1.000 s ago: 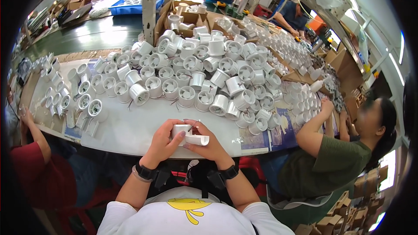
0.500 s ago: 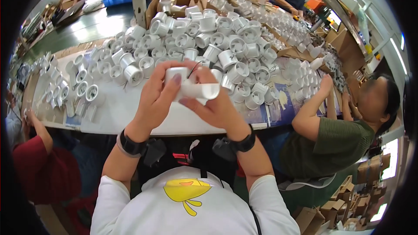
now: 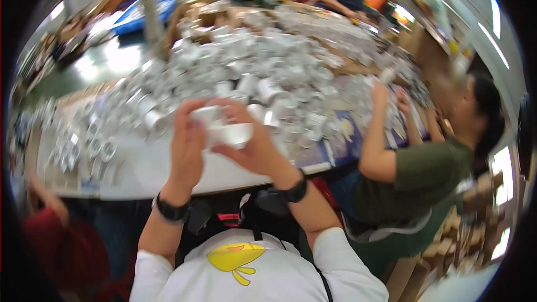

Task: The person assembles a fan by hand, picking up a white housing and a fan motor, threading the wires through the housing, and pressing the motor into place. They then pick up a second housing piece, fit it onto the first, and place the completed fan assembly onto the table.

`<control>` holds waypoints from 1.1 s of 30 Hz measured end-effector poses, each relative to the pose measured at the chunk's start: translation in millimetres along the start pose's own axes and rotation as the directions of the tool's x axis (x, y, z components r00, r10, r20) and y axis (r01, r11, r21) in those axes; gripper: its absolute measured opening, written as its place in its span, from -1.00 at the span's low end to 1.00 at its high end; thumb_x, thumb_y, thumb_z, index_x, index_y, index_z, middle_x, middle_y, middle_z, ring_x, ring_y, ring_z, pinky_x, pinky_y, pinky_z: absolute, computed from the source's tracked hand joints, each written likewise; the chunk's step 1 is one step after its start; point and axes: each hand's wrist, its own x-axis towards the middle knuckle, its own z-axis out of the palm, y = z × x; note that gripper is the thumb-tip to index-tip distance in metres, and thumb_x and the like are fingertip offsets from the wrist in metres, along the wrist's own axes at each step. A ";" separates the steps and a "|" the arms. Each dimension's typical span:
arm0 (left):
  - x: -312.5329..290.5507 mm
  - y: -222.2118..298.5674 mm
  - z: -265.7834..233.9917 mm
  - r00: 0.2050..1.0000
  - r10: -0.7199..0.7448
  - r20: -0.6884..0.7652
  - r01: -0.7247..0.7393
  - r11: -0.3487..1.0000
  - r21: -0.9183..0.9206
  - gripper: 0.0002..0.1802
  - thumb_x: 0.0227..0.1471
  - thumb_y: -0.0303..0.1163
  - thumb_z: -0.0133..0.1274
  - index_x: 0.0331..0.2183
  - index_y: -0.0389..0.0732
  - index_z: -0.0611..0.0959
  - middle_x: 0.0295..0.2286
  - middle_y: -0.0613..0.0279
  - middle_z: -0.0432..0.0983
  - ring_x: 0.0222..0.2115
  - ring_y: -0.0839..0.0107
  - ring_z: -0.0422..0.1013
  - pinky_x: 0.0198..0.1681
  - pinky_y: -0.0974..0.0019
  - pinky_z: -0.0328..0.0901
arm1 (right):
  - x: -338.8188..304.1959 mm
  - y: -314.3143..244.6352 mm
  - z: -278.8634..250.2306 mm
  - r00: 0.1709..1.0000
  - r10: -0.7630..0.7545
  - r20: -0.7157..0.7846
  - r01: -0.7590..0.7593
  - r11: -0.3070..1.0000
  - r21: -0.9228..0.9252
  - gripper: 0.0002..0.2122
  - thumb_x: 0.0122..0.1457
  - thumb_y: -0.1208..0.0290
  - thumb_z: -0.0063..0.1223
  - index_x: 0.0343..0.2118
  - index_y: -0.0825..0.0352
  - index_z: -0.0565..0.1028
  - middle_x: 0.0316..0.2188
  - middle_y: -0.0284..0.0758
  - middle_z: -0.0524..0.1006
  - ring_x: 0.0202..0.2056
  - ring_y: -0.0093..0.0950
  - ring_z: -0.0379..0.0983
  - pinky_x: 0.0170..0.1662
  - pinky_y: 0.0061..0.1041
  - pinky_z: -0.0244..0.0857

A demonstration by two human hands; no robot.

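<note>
Above the near edge of the table, both my hands hold a white plastic housing [image 3: 234, 134], with a boxy part at its left and a rounded part at its right. The boxy end is in my left hand [image 3: 187, 140], fingers closed around it. My right hand [image 3: 250, 148] grips the rounded end, thumb below and fingers over the top. Motion blur hides the fine detail. Beyond my hands lies a big heap of similar white round housings [image 3: 268, 89], some with open ends showing.
The white tabletop [image 3: 145, 165] runs along in front of me. Smaller groups of housings [image 3: 95, 148] stand at the left. A co-worker in a green shirt [image 3: 425, 173] sits at the right, reaching over the table. A metal post [image 3: 150, 11] rises behind the heap, beside a blue tray [image 3: 131, 17].
My view has shifted and blurred. Both hands still hold the white housing, now lower and further left in the picture. The co-worker at the right has raised a hand with a white piece.
</note>
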 end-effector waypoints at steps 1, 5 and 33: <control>-4.1 -10.4 3.8 0.998 -0.032 -0.059 0.027 0.996 -0.079 -0.59 0.27 -0.18 -0.22 0.04 -0.22 0.35 -0.08 0.27 0.34 -0.12 0.50 0.29 -0.09 0.41 0.26 | -1.5 5.4 10.4 0.999 -0.021 -0.033 0.020 0.999 -0.028 -0.34 -0.12 0.45 0.36 0.09 0.33 0.29 0.10 -0.13 0.34 0.12 -0.18 0.28 0.11 -0.28 0.22; -29.3 -43.4 -8.9 0.992 -0.017 -0.129 0.010 0.998 -0.059 -0.52 0.29 -0.06 -0.32 0.05 -0.20 0.33 -0.08 0.23 0.34 -0.06 0.38 0.31 -0.01 0.31 0.28 | -10.2 -0.7 44.5 0.995 -0.053 -0.085 0.035 0.978 -0.203 -0.30 -0.18 0.32 0.39 0.07 0.32 0.31 0.03 -0.12 0.38 0.07 -0.12 0.29 0.07 -0.25 0.26; -45.2 -57.0 0.7 0.993 0.004 -0.114 -0.063 0.850 -0.523 -0.41 0.21 0.02 -0.15 0.07 -0.25 0.30 -0.02 0.15 0.31 0.01 0.29 0.29 0.12 0.23 0.17 | -13.7 -0.1 46.6 0.929 0.336 0.154 -0.359 0.721 0.592 -0.38 0.02 0.46 0.14 0.18 0.16 0.19 0.05 -0.31 0.31 0.04 -0.40 0.29 0.08 -0.35 0.23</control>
